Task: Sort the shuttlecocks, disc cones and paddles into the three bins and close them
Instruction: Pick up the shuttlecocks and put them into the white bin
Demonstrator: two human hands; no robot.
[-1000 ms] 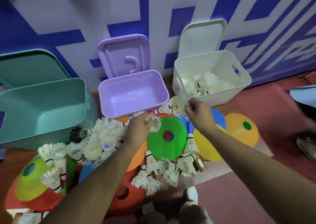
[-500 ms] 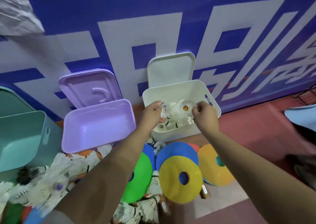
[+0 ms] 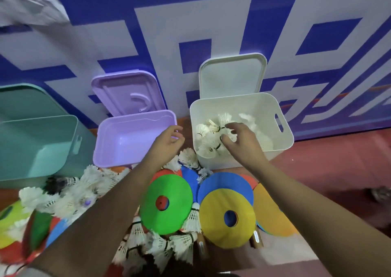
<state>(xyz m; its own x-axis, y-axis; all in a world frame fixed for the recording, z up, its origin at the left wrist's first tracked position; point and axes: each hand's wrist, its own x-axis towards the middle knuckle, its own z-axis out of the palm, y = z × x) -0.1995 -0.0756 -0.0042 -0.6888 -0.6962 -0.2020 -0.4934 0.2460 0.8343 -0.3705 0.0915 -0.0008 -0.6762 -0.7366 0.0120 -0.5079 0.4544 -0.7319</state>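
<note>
Three lidless bins stand against the wall: a teal bin point(image 3: 53, 145), a purple bin point(image 3: 110, 149) that holds nothing, and a white bin point(image 3: 281, 107) with several white shuttlecocks point(image 3: 208, 131) inside. My right hand point(image 3: 239, 141) hovers over the white bin's near edge, fingers spread, holding nothing. My left hand point(image 3: 167, 143) is in front of the gap between the purple and white bins, fingers loosely apart and empty. On the floor lie loose shuttlecocks point(image 3: 69, 198), a green disc cone point(image 3: 169, 202), a yellow disc cone point(image 3: 228, 215) and a blue disc cone point(image 3: 226, 183). Wooden paddle handles point(image 3: 257, 238) poke out from under the cones.
The purple lid point(image 3: 127, 92) and white lid point(image 3: 232, 75) lean upright against the blue-and-white wall behind their bins. An orange disc cone point(image 3: 268, 211) lies at the right, more cones point(image 3: 12, 223) at the far left. Red floor point(image 3: 328, 170) stretches to the right.
Both hands carried shuttlecocks from the floor pile up to the white bin and let them go. The left hand has drawn back to the left of the bin; the right hand is now open over it.
</note>
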